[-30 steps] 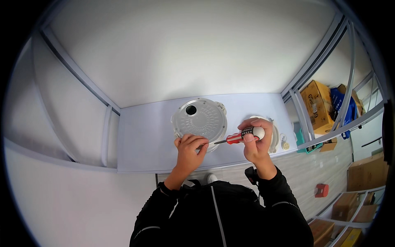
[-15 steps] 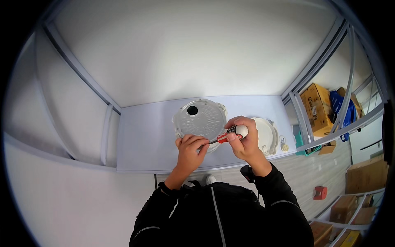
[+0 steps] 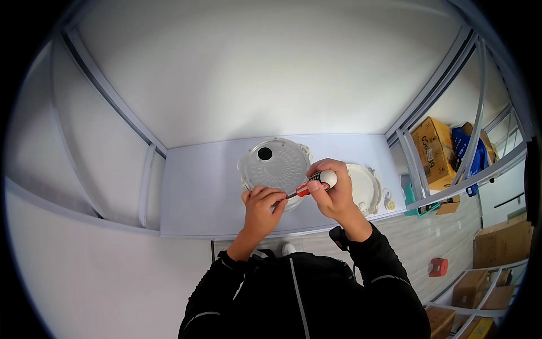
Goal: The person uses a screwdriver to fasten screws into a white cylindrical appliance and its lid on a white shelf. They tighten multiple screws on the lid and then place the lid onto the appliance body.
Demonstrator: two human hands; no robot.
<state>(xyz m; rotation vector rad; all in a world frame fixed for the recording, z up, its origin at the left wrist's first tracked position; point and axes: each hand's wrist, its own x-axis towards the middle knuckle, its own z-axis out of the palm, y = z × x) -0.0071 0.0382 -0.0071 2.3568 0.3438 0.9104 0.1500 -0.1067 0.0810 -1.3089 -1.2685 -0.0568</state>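
Observation:
A round grey plastic cover [image 3: 274,166] with a dark hole near its far edge lies on the pale table [image 3: 197,192]. My right hand [image 3: 333,192] is closed around a screwdriver [image 3: 313,183] with a red, black and white handle, its tip pointing left toward the cover's near edge. My left hand [image 3: 261,206] rests on the near rim of the cover, fingers curled at the screwdriver's tip. What the fingers pinch is hidden.
A white round lid [image 3: 364,186] lies right of my right hand, with a small round part [image 3: 389,203] beside it. White booth walls enclose the table. Cardboard boxes [image 3: 432,147] and a blue bag [image 3: 468,150] stand on the floor at right.
My right hand with the screwdriver has swung left, from over the white lid to the cover's near edge. My left hand has stayed on the cover's rim.

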